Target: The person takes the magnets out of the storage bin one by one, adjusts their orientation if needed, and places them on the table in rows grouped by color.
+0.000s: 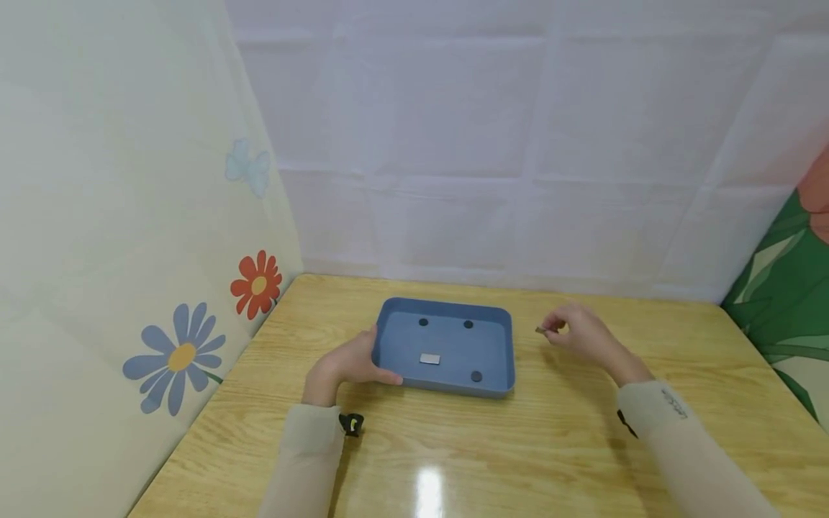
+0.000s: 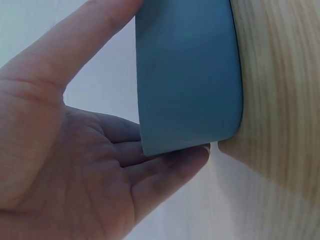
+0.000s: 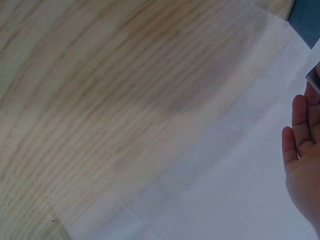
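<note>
A shallow blue rectangular tray [image 1: 447, 387] sits on the wooden table. My left hand [image 1: 352, 360] grips its left end, the thumb along the front wall and the other fingers round the side; the left wrist view shows those fingers against the tray's wall [image 2: 190, 75]. Inside lie three dark round discs, one of them a disc [image 1: 476, 376] at front right, and a small silvery rectangular piece [image 1: 430, 359]. Right of the tray, above the table, my right hand [image 1: 579, 334] pinches a small flat greyish piece [image 1: 540, 330] between thumb and fingertips. In the right wrist view that piece [image 3: 314, 77] shows only partly.
The wooden tabletop [image 1: 550, 446] runs back to a white cloth wall [image 1: 453, 144]. A cloth with printed flowers [image 1: 181, 357] hangs along the left, and another with green leaves [image 1: 786, 309] along the right. Each wrist wears a dark strap.
</note>
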`<state>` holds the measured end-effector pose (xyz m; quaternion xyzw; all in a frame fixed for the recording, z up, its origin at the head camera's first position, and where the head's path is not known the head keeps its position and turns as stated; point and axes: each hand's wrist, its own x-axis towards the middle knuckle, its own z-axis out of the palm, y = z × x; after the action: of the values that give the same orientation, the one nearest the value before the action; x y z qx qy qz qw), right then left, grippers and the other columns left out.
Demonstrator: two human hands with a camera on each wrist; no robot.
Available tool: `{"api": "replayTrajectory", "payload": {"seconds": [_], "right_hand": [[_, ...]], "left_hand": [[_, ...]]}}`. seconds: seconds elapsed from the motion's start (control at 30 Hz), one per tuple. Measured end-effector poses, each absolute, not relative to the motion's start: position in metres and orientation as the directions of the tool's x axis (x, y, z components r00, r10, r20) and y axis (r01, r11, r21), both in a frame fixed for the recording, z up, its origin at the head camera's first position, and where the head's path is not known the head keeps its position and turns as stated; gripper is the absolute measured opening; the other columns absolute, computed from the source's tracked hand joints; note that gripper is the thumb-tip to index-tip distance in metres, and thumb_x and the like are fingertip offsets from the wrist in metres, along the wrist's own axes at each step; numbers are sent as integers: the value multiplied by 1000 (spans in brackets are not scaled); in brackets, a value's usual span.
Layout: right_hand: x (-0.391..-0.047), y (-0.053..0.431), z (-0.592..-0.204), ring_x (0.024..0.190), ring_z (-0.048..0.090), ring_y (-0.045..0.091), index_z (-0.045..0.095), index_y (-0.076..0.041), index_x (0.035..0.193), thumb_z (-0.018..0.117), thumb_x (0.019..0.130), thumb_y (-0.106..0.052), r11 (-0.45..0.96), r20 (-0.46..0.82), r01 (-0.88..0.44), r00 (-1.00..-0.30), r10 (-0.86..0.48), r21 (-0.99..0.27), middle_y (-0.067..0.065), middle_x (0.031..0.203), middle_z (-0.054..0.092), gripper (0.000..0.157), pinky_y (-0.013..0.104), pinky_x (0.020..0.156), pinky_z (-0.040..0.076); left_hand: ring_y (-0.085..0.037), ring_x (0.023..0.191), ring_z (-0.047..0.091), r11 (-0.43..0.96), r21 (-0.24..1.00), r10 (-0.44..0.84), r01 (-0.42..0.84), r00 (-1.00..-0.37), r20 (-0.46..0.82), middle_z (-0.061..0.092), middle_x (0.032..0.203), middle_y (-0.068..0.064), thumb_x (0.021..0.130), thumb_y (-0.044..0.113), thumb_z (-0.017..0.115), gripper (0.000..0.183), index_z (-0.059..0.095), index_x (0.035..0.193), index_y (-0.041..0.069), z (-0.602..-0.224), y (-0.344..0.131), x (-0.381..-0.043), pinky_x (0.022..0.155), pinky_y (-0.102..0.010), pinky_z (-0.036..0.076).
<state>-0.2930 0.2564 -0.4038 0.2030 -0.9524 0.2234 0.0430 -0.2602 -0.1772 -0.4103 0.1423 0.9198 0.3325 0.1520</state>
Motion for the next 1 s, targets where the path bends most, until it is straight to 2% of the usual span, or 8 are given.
{"api": "replayTrajectory", "payload": {"seconds": [0.27, 0.57, 0.73, 1.0], "right_hand": [[-297, 260, -417, 83, 67, 19, 75, -3, 87, 75, 91, -8, 803, 149, -401, -915, -375, -441, 7, 88, 75, 7, 39, 76, 58], [-297, 258, -424, 90, 67, 21, 77, -4, 95, 71, 92, -4, 792, 49, -334, -931, -362, -511, 10, 96, 75, 6, 40, 83, 59], [-297, 255, -428, 89, 67, 19, 77, -4, 97, 71, 93, -4, 805, -12, -306, -932, -362, -507, 9, 96, 76, 7, 39, 83, 59], [-299, 255, -434, 90, 66, 17, 76, -4, 97, 72, 93, -6, 813, -41, -292, -932, -360, -503, 8, 97, 76, 6, 40, 84, 58]], "left_hand": [[-41, 148, 41, 742, 651, 364, 162, -912, -188, 33, 163, -32, 78, 38, 91, 125, 11, 161, -10, -409, -177, -259, 122, -56, 35], [-40, 149, 40, 713, 673, 415, 196, -892, -180, 33, 165, -27, 80, 36, 90, 121, 12, 162, -6, -409, -175, -260, 124, -57, 32], [-40, 149, 40, 714, 674, 411, 188, -892, -187, 32, 165, -27, 80, 35, 90, 120, 13, 162, -6, -408, -174, -259, 124, -57, 32], [-38, 150, 40, 736, 656, 386, 168, -900, -203, 32, 166, -26, 79, 37, 91, 122, 13, 162, -6, -407, -172, -258, 124, -55, 33]]}}
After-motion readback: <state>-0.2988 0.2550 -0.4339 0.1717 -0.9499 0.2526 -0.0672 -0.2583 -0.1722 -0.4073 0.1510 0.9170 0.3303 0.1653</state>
